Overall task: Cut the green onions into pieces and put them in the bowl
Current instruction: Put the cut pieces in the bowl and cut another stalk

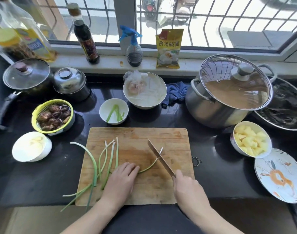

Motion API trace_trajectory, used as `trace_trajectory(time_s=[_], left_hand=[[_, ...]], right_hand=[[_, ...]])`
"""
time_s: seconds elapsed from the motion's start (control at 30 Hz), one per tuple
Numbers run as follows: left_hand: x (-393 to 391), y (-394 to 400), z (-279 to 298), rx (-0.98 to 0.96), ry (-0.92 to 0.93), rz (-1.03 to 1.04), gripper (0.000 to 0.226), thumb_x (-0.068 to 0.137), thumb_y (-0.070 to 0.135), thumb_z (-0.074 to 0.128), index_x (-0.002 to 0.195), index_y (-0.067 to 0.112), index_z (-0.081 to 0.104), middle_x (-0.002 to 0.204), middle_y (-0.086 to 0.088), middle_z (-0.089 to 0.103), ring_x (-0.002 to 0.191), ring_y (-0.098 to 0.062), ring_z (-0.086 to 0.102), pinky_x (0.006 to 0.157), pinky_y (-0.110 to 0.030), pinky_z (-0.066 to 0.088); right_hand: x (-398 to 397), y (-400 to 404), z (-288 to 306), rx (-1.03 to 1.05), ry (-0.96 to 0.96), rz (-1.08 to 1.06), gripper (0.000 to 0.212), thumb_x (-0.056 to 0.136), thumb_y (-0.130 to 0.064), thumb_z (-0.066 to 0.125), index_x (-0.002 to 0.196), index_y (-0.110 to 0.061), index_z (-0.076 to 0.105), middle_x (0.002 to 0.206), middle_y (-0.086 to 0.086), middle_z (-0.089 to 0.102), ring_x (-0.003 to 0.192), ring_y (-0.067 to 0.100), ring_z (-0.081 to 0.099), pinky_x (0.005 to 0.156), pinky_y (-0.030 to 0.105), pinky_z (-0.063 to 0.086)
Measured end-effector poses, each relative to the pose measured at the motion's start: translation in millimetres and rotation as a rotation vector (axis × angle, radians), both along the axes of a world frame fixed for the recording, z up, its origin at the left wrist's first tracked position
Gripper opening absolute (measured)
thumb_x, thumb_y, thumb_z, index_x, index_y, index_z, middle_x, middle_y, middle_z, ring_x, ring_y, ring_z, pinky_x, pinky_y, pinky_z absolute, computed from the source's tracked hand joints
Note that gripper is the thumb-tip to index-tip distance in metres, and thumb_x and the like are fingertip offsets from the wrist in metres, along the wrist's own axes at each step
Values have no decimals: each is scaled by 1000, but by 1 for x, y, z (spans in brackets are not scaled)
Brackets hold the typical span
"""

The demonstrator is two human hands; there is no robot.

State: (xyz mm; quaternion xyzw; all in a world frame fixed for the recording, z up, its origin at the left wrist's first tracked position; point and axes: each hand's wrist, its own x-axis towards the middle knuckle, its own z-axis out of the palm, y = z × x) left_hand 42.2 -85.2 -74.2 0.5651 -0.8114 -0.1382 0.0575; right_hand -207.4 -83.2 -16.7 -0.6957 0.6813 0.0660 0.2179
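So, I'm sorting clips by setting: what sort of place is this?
Most likely a home kitchen counter under a barred window: green onions on a wooden cutting board, the right hand gripping a knife, a lidded steel pot, and a sauce bottle on the sill.

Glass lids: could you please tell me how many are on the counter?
2. One glass lid covers the dark pan at the far left; the other sits on the large steel pot at the right.

Left hand [123,176] seemingly curled, right hand [184,183] gripping
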Motion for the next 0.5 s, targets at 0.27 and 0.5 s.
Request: trace_trajectory(time_s=[0.27, 0.5], left_hand=[[1, 6, 1, -32, -89, -41, 43, 68, 4, 79, 109, 12, 69, 91, -5, 62, 82, -27, 55, 66, -37, 47], [-49, -21, 14, 11, -24, -85, 25, 60, -1, 74, 72, 16, 59, 74, -3, 55, 69, -24, 50, 57, -33, 39]], right_hand=[[26, -28, -9, 36, -44, -38, 16, 105, -30, 34, 91, -22, 36, 84, 7, 71, 81, 39, 68, 57, 41, 41], [-18, -12, 10, -9, -104, -159, 23, 105, -39, 35, 91, -21, 41, 82, 9, 71, 79, 42, 65, 61, 42, 43]])
